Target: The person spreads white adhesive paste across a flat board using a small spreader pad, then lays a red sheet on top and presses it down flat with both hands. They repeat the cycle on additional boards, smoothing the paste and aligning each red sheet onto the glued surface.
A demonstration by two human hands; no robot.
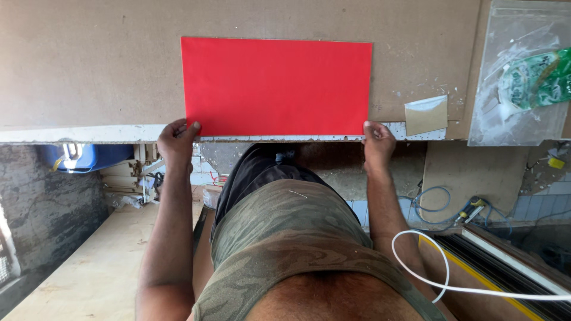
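A bright red rectangular sheet of paper [276, 86] lies flat on a brown board worktop [89, 65], its near edge along the table's front edge. My left hand [176, 141] pinches the sheet's near left corner, thumb on top. At the near right corner, my right hand [377, 142] grips the sheet the same way. Both hands sit at the table's front edge.
A small tan envelope-like packet [426, 115] lies right of the sheet. A clear plastic bag [520, 77] with green contents rests at the far right. Below the table are a white cable [440, 285], blue wires [437, 202], a wooden plank [95, 267] and a blue container [83, 156].
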